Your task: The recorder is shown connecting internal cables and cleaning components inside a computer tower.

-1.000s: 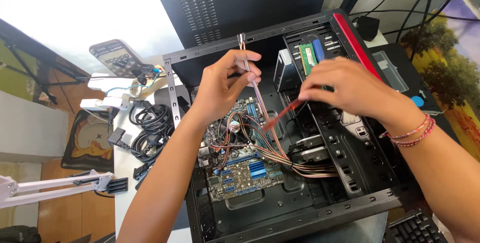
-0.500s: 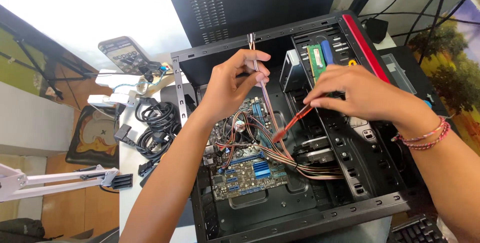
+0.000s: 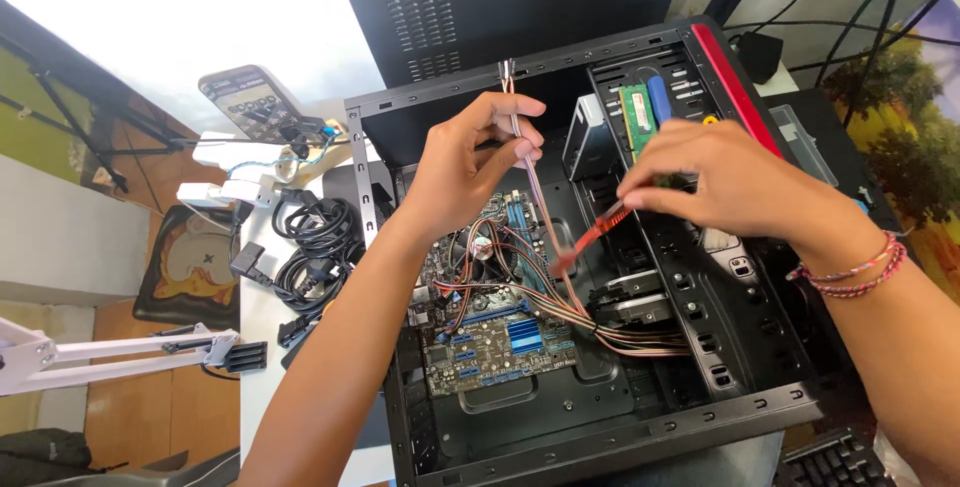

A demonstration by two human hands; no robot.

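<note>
Your left hand (image 3: 465, 162) is pinched shut on a thin bundle of wires (image 3: 530, 162), lifting it up out of the open black PC case (image 3: 620, 427). Your right hand (image 3: 725, 182) has its fingers closed on a flat red cable (image 3: 590, 237) that slants down toward the motherboard (image 3: 495, 342). The case lies flat on a white table (image 3: 260, 367), with coiled black cables (image 3: 310, 247) and a phone (image 3: 250, 102) just left of it. There's a wooden floor (image 3: 150, 407) below and bright light behind.
</note>
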